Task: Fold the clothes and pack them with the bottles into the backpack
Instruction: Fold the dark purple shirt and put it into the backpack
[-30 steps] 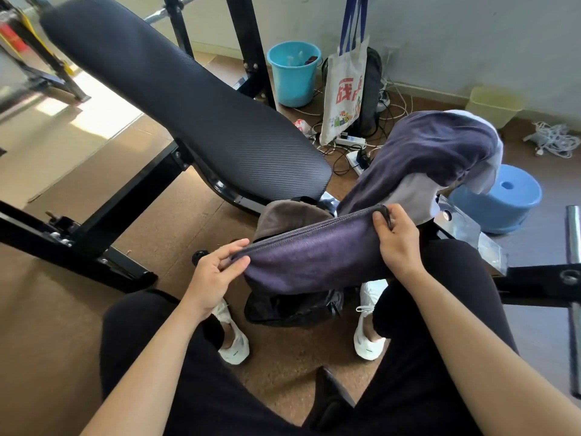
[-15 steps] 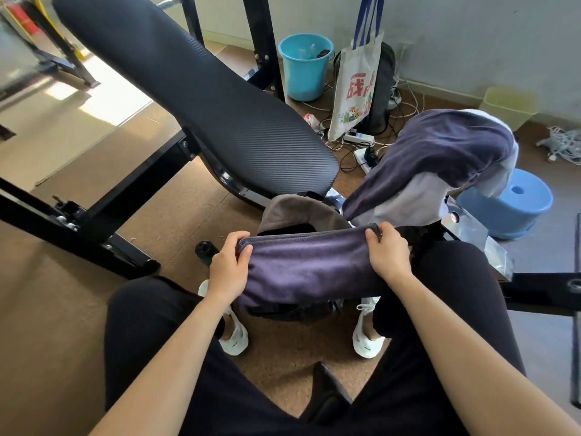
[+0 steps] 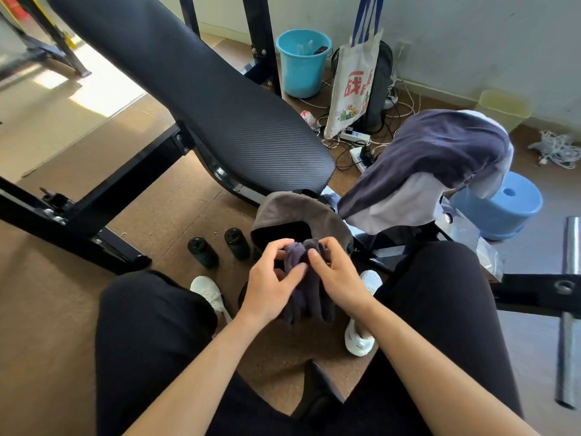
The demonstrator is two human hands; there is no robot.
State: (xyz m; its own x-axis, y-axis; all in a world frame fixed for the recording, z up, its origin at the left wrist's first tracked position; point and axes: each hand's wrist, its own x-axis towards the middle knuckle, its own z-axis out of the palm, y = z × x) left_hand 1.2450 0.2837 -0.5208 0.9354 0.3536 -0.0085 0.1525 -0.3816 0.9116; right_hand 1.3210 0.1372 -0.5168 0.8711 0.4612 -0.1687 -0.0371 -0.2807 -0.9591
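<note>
Between the knees of a seated person, both hands are meeting above a backpack [image 3: 301, 212] that is standing open on the floor [image 3: 176, 221], its grey flap thrown back and its dark mouth facing up.

The left hand [image 3: 270, 278] and the right hand [image 3: 339, 278] are pinching a purple garment [image 3: 309, 297] with curled fingers and thumbs, knuckles almost touching. Half a second ago the same hands were holding this garment stretched wide as a long folded band. Now they are bringing its two ends together, so the cloth is doubling over and hanging down in a narrow bunch between the wrists, just in front of the backpack's opening.

That likely means the last fold on this piece is being made, and it is becoming small enough to go in.

With the cloth gathered up, two black bottles [image 3: 220, 248] are showing on the floor just left of the backpack, upright and still unpacked.

To the right, a second purple garment [image 3: 440, 146] is lying draped over a white garment [image 3: 402, 199] on part of a weight bench [image 3: 188, 89], both still waiting to be folded.

Further back, a blue bucket [image 3: 301, 61], a tote bag [image 3: 352, 89] and a blue stool [image 3: 500, 202] are sitting near the wall.
</note>
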